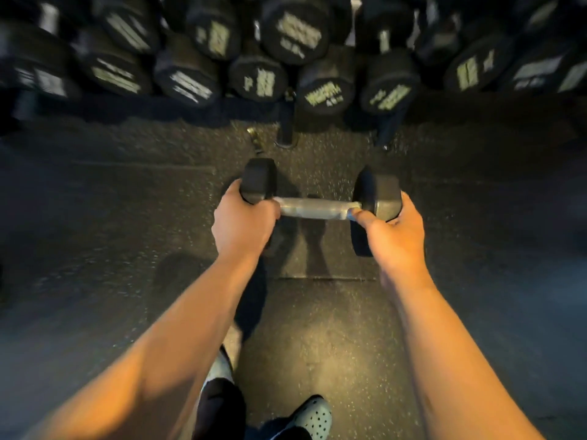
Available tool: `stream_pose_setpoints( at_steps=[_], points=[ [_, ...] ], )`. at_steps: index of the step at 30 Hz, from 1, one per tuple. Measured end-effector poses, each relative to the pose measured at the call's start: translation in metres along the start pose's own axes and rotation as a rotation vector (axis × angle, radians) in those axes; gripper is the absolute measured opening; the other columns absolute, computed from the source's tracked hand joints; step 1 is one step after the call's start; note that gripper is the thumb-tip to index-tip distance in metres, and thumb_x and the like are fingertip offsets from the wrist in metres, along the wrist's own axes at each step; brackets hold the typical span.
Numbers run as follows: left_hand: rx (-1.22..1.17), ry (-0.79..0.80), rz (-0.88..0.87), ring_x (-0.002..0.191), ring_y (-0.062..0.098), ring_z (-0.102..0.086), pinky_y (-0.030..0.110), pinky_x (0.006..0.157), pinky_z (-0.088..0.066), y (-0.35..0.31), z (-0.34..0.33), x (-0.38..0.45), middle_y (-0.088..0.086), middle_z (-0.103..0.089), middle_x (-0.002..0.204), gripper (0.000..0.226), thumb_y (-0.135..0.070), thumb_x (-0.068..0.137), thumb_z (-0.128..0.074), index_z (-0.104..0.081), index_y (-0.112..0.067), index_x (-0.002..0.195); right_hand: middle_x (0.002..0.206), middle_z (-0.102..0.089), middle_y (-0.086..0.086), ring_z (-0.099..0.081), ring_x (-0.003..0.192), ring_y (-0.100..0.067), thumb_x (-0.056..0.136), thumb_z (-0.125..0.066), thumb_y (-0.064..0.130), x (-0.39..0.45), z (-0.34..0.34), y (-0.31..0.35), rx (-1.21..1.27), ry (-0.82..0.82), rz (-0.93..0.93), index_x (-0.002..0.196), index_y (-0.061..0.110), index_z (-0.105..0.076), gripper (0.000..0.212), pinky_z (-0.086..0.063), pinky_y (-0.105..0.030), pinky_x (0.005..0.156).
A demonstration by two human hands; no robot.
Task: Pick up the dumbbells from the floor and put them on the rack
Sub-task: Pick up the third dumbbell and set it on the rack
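Note:
A black hex dumbbell (314, 208) with a silver handle lies crosswise in the middle of the view, over the dark speckled floor. My left hand (243, 222) wraps its left head from below and behind. My right hand (392, 230) cups the right head, thumb against the handle's end. Whether the dumbbell rests on the floor or is lifted off it I cannot tell. The rack (286, 122) runs across the top, filled with several round black dumbbells (295, 33) bearing pale labels.
Two of the rack's feet (386, 134) stand on the floor just beyond the dumbbell. A small metal piece (255, 138) lies near the left foot. My feet in perforated clogs (313, 419) are at the bottom. Rubber floor mats (95, 217) spread to both sides.

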State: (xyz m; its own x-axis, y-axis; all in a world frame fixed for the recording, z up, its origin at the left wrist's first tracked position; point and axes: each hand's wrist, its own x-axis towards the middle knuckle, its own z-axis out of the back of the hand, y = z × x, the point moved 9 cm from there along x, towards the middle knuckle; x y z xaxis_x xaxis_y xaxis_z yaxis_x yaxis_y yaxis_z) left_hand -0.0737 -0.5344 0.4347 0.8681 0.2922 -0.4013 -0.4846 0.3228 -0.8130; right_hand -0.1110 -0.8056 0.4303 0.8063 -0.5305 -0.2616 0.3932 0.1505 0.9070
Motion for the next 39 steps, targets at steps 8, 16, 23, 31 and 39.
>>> stream_pose_setpoints(
  at_steps=[8,16,23,31,39],
  points=[
    [-0.097,-0.227,-0.044,0.104,0.027,-0.064,0.049,0.103,-0.055,-0.136,0.229,-0.003,-0.017,-0.058,0.089,0.039,-0.018,0.086,-0.076,-0.066,-0.028,0.123,0.092,-0.071,0.016,-0.065,0.082,0.004,0.085,-0.082,0.028,-0.07,-0.104,0.248,0.039,0.155,0.182,0.116,0.023,-0.07,0.033,-0.048,-0.027,0.081],
    [-0.168,-0.411,-0.05,0.099,0.02,-0.059,0.046,0.105,-0.053,-0.184,0.401,0.025,-0.018,-0.059,0.084,0.032,-0.02,0.087,-0.076,-0.065,-0.033,0.114,0.094,-0.062,0.024,-0.061,0.084,0.005,0.089,-0.08,0.028,-0.118,-0.235,0.386,0.094,0.338,0.275,0.112,0.037,-0.062,0.031,-0.045,-0.019,0.079],
    [-0.224,-0.584,0.035,0.105,0.027,-0.064,0.039,0.09,-0.055,-0.198,0.496,0.101,-0.008,-0.063,0.093,0.042,-0.023,0.087,-0.074,-0.068,-0.028,0.128,0.101,-0.07,0.007,-0.065,0.096,-0.014,0.089,-0.08,0.026,-0.104,-0.365,0.472,0.06,0.454,0.359,0.121,0.019,-0.069,0.034,-0.045,-0.023,0.077],
    [-0.296,-0.78,0.126,0.102,0.027,-0.066,0.036,0.087,-0.05,-0.219,0.599,0.21,-0.007,-0.066,0.092,0.037,-0.023,0.083,-0.077,-0.07,-0.03,0.119,0.111,-0.077,0.002,-0.071,0.106,-0.02,0.077,-0.083,0.035,-0.067,-0.54,0.567,0.041,0.545,0.431,0.124,0.02,-0.07,0.051,-0.053,-0.033,0.09],
    [-0.371,-0.873,0.176,0.101,0.026,-0.064,0.036,0.089,-0.048,-0.212,0.72,0.33,-0.009,-0.066,0.09,0.043,-0.02,0.083,-0.076,-0.067,-0.034,0.123,0.116,-0.076,0.003,-0.07,0.111,-0.02,0.081,-0.083,0.032,-0.064,-0.729,0.639,0.051,0.681,0.469,0.124,0.024,-0.071,0.046,-0.054,-0.046,0.103]
  ],
)
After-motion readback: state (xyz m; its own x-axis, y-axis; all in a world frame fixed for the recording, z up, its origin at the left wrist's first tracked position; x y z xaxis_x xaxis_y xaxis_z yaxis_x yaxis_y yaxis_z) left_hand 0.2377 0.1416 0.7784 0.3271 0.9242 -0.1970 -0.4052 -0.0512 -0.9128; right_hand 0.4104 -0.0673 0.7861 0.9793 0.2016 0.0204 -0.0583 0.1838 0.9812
